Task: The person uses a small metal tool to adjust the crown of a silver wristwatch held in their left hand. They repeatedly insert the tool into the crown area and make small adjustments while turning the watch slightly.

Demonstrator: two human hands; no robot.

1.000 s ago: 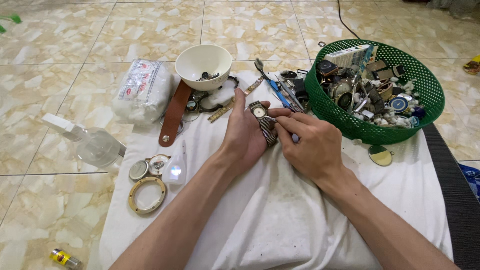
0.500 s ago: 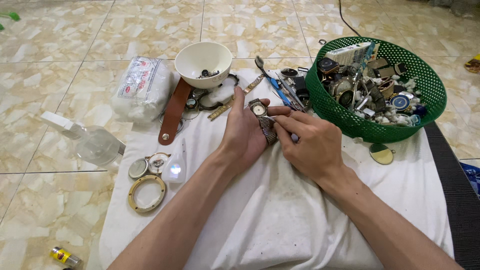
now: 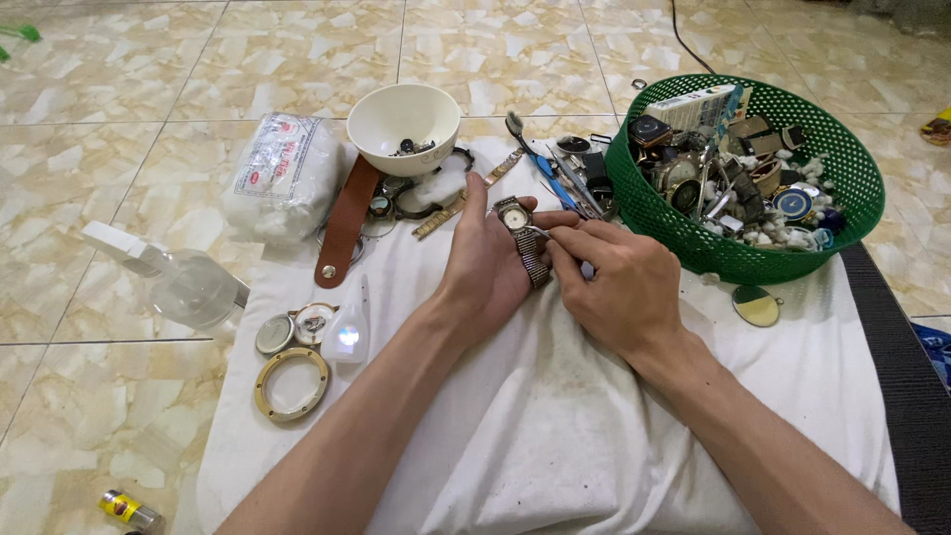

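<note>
Centre of frame: the left hand grips a wristwatch over the white cloth; the right hand, fingers pinched, keeps a thin tool at its case. Little has shifted.

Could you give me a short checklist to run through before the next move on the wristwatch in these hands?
1. Wristwatch supported: ok, it lies across the left hand, dial up.
2. Right hand on the work: ok, its fingertips pinch a thin metal tool against the case edge.
3. Tool tip seated properly: cannot tell, too small to see.
4. Metal band out of the way: ok, it hangs down over the left palm.
5. Soft surface below: ok, white cloth lies under both hands.
6. Spare tools near: ok, several lie beside the green basket.
</note>
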